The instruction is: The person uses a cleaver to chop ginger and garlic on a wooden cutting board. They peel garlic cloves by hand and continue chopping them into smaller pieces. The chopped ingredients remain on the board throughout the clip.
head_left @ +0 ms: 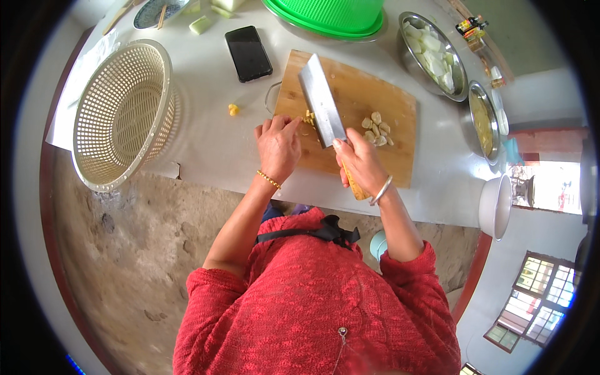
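My right hand (362, 161) grips the wooden handle of a cleaver (322, 101), its broad blade tilted over the wooden cutting board (398, 122). Small diced yellow pieces (308, 118) lie against the blade's left side. The fingertips of my left hand (280, 143) reach the board's left edge, close beside these pieces; whether they pinch a piece cannot be told. To the right of the cleaver, several peeled garlic cloves (376, 127) lie in a loose pile on the board. A small yellow lump (233, 109) rests on the table, left of the board.
A plastic basket (164, 89) stands at the left, near a black phone (248, 54). Behind the board is a green colander (328, 21). At the right are a metal bowl of pale cut vegetable (433, 54), another metal bowl (494, 117) and a white basin (490, 206).
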{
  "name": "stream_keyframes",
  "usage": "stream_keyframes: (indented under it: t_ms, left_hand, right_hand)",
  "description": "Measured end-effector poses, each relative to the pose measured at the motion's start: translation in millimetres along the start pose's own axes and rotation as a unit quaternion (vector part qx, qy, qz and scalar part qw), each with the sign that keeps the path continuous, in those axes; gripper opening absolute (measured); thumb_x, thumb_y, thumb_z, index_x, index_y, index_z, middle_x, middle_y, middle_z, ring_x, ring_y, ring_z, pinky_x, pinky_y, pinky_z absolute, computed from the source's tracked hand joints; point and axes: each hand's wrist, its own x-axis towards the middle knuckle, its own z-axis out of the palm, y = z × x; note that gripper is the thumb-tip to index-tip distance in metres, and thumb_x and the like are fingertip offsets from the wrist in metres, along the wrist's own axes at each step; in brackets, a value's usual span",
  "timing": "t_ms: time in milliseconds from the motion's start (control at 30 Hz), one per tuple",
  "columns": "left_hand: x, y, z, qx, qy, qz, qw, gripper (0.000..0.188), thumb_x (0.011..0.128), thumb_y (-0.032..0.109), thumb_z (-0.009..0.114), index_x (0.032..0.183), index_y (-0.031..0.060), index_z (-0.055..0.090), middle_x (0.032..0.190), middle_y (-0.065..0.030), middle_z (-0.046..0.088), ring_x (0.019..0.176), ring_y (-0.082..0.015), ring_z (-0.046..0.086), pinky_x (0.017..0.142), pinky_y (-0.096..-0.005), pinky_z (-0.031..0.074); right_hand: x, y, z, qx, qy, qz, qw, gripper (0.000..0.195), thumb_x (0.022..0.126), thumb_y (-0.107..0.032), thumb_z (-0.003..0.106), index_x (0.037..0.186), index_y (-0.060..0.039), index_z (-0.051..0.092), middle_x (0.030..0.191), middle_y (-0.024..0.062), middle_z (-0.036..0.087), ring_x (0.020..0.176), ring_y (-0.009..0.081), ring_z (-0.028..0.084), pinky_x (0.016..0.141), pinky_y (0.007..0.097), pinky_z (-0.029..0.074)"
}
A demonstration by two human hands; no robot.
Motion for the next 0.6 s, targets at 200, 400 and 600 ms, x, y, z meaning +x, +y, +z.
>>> stream_keyframes:
  t_ms: [200, 400, 600]
  left_hand:
    - [9, 5, 4, -0.008, -0.007, 0.005, 1.0, 0.033, 0.073, -0.001, 0.059, 0.102, 0.0098, 0.068, 0.095, -0.006, 0.062, 0.09, -0.0257, 0.057, 0.082, -0.0393, 0.04]
    - [11, 7, 17, -0.012, -0.014, 0.014, 1.0, 0.031, 0.072, -0.002, 0.06, 0.1, 0.0097, 0.069, 0.096, -0.0057, 0.062, 0.091, -0.0257, 0.057, 0.081, -0.0395, 0.041]
    - [6, 6, 17, -0.034, -0.012, 0.007, 0.999, 0.031, 0.073, -0.002, 0.059, 0.1, 0.009, 0.069, 0.096, -0.0056, 0.062, 0.091, -0.0257, 0.057, 0.082, -0.039, 0.04]
  right_hand:
    - [-14, 0, -12, -0.006, 0.061, -0.037, 0.997, 0.022, 0.098, -0.021, 0.048, 0.088, -0.0027, 0.043, 0.061, 0.0034, 0.047, 0.038, 0.0115, 0.049, 0.034, 0.0269, 0.038]
    - [-2, 0, -9, -0.065, 0.017, -0.028, 0.997, 0.025, 0.098, -0.024, 0.048, 0.086, -0.0029, 0.042, 0.06, 0.0039, 0.048, 0.038, 0.0129, 0.05, 0.036, 0.0283, 0.039]
    - [12, -10, -8, -0.127, -0.012, 0.022, 0.992, 0.028, 0.098, -0.024, 0.047, 0.082, -0.0036, 0.038, 0.061, 0.0046, 0.049, 0.039, 0.0128, 0.05, 0.036, 0.0282, 0.038]
